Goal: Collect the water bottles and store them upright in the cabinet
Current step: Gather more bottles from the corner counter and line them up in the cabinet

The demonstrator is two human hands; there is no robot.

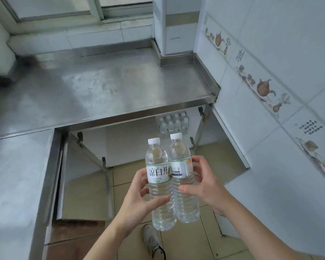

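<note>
Here my left hand [137,199] grips the left bottle [159,184], label reading 凉白开; my right hand [204,186] grips the right bottle [183,177], whose label print is too small to read. Both touch, upright, before the open cabinet [203,128] holding a bottle pack [174,123].

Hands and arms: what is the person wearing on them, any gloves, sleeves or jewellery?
Nothing shows on them. The left hand and right hand are bare, with no gloves, rings, watch or bands in view. Both forearms are uncovered as far as the picture's bottom edge, so no sleeve appears. Nails look short and unpainted.
</note>
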